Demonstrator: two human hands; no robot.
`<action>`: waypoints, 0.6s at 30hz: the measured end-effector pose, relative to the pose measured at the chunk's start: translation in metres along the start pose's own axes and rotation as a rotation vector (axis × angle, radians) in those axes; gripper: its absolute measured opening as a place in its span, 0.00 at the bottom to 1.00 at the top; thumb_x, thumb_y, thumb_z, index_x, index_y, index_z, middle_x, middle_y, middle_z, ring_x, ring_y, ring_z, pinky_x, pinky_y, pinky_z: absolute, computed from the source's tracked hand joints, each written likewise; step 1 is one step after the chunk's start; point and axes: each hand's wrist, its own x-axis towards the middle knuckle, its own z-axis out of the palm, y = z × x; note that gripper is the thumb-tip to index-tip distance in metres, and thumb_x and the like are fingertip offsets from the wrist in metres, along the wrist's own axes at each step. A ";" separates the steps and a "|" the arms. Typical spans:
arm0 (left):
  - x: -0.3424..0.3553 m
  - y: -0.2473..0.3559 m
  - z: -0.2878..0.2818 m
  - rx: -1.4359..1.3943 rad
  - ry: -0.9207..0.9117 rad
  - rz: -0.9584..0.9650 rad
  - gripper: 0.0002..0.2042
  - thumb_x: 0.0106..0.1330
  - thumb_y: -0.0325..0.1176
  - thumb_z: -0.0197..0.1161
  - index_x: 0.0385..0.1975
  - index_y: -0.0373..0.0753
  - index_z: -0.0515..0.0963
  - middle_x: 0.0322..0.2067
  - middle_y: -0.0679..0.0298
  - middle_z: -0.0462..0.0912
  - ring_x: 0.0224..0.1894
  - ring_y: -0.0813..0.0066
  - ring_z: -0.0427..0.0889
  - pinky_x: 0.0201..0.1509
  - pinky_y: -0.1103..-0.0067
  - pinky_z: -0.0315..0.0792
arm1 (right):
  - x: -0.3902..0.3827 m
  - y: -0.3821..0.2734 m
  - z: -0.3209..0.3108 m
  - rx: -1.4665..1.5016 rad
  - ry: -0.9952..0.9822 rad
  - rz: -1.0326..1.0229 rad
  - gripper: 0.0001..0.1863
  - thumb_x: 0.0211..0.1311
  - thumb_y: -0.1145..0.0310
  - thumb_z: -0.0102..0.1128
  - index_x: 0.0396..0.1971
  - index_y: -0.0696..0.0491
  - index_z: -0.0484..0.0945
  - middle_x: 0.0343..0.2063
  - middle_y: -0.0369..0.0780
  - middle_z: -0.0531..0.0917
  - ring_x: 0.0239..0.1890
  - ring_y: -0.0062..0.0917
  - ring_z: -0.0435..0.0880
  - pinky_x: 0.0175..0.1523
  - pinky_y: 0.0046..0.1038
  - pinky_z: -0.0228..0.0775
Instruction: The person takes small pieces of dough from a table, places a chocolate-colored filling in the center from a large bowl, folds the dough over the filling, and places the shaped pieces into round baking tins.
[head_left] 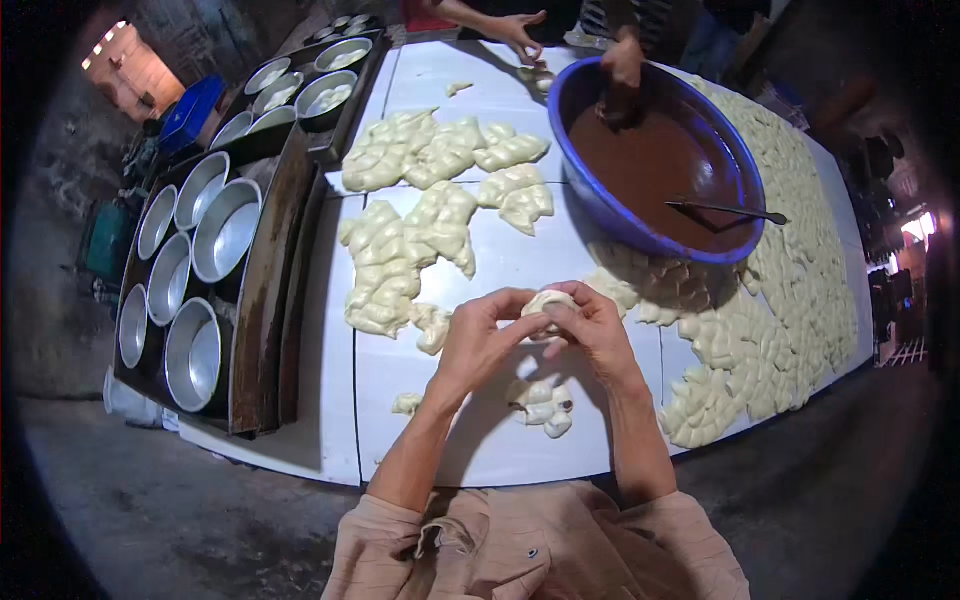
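Between my left hand (490,335) and my right hand (592,328) is a small piece of pale dough (548,310), pinched by the fingers of both above the white table (500,445). Just below my hands lies a little group of dough pieces (543,403) with dark brown filling showing on some. A single scrap of dough (407,403) rests beside my left forearm. Beyond my left hand, a sheet of joined dough pieces (400,255) spreads over the table. Past my right hand stands a blue basin (640,225) of brown filling (650,165), with a dark-handled utensil (725,210) across it.
Along the left, dark trays (265,290) hold several round metal tins (193,355); the farther tins contain dough. More dough pieces (790,330) cover the table's right side. Across the table, a co-worker has one hand (622,65) in the basin and another hand (520,35) near dough.
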 end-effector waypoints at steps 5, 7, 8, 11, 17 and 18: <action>0.003 -0.022 0.032 -0.144 -0.012 -0.094 0.22 0.66 0.33 0.67 0.58 0.31 0.74 0.39 0.58 0.86 0.42 0.77 0.84 0.46 0.82 0.76 | -0.007 0.011 -0.022 -0.528 0.353 -0.289 0.10 0.60 0.70 0.67 0.40 0.58 0.84 0.44 0.39 0.82 0.40 0.21 0.83 0.44 0.22 0.77; 0.003 -0.015 0.053 -0.290 0.051 -0.068 0.30 0.68 0.32 0.65 0.68 0.34 0.63 0.40 0.54 0.87 0.43 0.80 0.83 0.48 0.83 0.75 | -0.008 0.010 -0.034 -0.596 0.391 -0.478 0.12 0.58 0.71 0.68 0.41 0.58 0.84 0.53 0.43 0.76 0.45 0.22 0.81 0.48 0.23 0.75; 0.005 -0.010 0.063 -0.311 0.058 -0.022 0.37 0.68 0.34 0.65 0.73 0.35 0.52 0.55 0.46 0.79 0.56 0.68 0.79 0.57 0.77 0.72 | -0.013 0.007 -0.038 -0.469 0.385 -0.433 0.12 0.58 0.71 0.69 0.42 0.57 0.83 0.51 0.42 0.79 0.45 0.23 0.81 0.51 0.25 0.74; 0.017 0.003 0.082 0.100 0.223 0.432 0.41 0.69 0.45 0.61 0.73 0.31 0.46 0.72 0.42 0.52 0.73 0.51 0.56 0.71 0.64 0.58 | -0.022 -0.001 -0.040 -0.378 0.345 -0.455 0.18 0.58 0.72 0.70 0.48 0.56 0.79 0.46 0.38 0.83 0.46 0.22 0.81 0.52 0.26 0.74; 0.042 0.018 0.150 -0.257 0.253 0.752 0.46 0.60 0.59 0.65 0.68 0.27 0.60 0.54 0.48 0.80 0.57 0.60 0.79 0.61 0.73 0.72 | -0.041 -0.032 -0.040 0.502 0.039 -0.386 0.12 0.65 0.74 0.63 0.46 0.57 0.74 0.38 0.34 0.80 0.38 0.16 0.81 0.44 0.19 0.76; 0.043 0.019 0.159 -0.415 0.206 0.665 0.47 0.59 0.54 0.69 0.70 0.30 0.55 0.56 0.46 0.77 0.58 0.61 0.79 0.61 0.73 0.72 | -0.040 -0.037 -0.044 0.562 0.034 -0.368 0.11 0.65 0.72 0.63 0.46 0.56 0.74 0.37 0.34 0.80 0.39 0.16 0.81 0.43 0.19 0.75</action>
